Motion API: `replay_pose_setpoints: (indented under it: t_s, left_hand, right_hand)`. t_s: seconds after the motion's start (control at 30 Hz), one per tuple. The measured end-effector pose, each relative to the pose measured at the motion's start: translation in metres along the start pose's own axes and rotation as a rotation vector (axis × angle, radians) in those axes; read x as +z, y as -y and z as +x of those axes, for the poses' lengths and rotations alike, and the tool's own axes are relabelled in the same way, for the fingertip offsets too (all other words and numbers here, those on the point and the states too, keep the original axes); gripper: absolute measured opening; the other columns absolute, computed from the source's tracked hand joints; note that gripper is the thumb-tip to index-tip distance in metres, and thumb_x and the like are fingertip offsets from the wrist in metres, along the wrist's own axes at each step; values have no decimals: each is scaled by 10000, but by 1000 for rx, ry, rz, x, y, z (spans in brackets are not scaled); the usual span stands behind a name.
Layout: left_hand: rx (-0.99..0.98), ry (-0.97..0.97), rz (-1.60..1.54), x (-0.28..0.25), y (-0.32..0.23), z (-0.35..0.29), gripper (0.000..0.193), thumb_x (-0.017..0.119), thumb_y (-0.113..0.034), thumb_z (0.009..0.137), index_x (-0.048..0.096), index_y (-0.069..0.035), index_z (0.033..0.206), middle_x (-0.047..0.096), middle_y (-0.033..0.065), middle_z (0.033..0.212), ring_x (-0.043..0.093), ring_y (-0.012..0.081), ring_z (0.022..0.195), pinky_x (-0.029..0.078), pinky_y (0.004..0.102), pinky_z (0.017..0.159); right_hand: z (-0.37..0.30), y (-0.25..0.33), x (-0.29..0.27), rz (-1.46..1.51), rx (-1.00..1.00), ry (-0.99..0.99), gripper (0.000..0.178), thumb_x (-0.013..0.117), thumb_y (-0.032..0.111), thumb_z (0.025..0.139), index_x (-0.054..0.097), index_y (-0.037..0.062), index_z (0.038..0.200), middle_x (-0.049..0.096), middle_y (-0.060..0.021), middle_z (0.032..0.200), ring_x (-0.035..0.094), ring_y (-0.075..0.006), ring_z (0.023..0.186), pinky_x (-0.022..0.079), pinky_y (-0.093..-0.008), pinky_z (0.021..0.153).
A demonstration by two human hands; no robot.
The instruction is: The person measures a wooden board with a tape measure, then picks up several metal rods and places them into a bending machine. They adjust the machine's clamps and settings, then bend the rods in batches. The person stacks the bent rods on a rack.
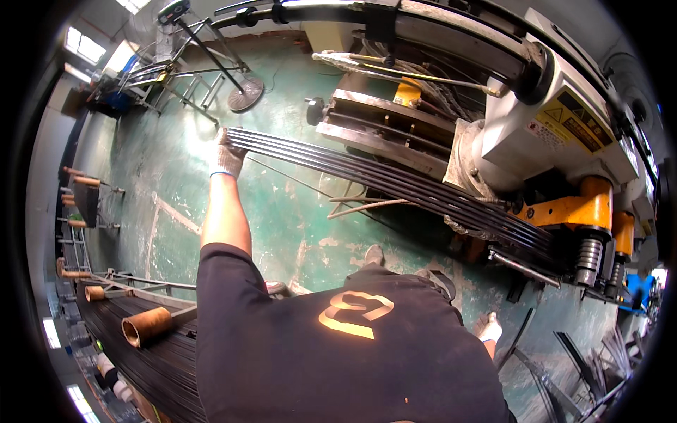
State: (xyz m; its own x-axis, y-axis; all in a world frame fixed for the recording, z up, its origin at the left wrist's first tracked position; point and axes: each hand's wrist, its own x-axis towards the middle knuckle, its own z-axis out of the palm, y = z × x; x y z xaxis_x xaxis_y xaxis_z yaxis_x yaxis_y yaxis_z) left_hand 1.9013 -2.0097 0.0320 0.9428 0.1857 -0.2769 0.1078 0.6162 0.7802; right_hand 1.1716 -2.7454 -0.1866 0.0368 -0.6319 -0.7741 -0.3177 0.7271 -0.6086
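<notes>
My left hand point(227, 154), in a pale knit glove with a blue-edged cuff, is stretched forward and closed around the near-left ends of several long dark metal bars point(331, 158). The bars lie side by side and slant down to the right, their far ends reaching the machine point(564, 134) beside its orange bracket point(575, 211). My right hand point(488, 328), also gloved, hangs low at my right side, away from the bars. It looks empty, with thumb and fingers slightly apart; part of it is hard to make out.
A steel vise-like rail point(384, 130) juts from the machine behind the bars. A stand with a round base point(245, 94) is farther off. At left, a rack with copper-coloured rollers point(147, 326) carries many dark bars point(151, 370). Loose metal strips point(578, 363) lie at lower right.
</notes>
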Motion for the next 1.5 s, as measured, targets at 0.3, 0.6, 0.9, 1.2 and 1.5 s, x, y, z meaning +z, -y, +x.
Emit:
replay_pose_setpoints:
  t_s: [0.3,0.6,0.9,1.2,1.5]
  left_hand:
    - [-125,170,192,4,-16,-31,501,430,-405,1187,530,-206,1636,507,172,1694,526,383,1516,421,581,1285]
    - [-180,40,199,46,-9,-44,798,383,-672,1124,443,-103,1680,475,202,1706,419,441,1587,313,716,1303]
    - [-337,-359,-37,21,142,-148,807,503,-528,1151,231,-55,1745,334,205,1787,335,393,1647,333,653,1314]
    - [-429,892,965,39,441,-301,402,571,-427,1088,733,-92,1240,724,150,1368,651,298,1288,494,464,1119]
    - [1555,1698,2088,120,476,-315,294,579,-325,1023,659,-115,1212,648,100,1159,601,288,1171,449,453,1068]
  right_hand:
    - [-12,6,17,-137,-300,-140,361,756,414,1041,736,54,1067,759,-126,972,702,-260,827,549,-421,729]
    - [-85,54,51,-182,-136,28,398,714,312,1056,754,-55,1204,799,-161,994,753,-281,861,587,-403,838]
    - [23,43,-9,-573,-183,34,316,711,303,1056,758,-3,994,781,-126,908,659,-235,720,542,-415,714]
    - [101,131,-57,-940,-178,18,382,753,393,988,830,20,1016,797,-110,838,725,-222,745,573,-422,750]
    - [72,145,-83,-535,-268,-101,343,723,353,989,832,29,1015,802,-132,888,755,-246,854,578,-399,821]
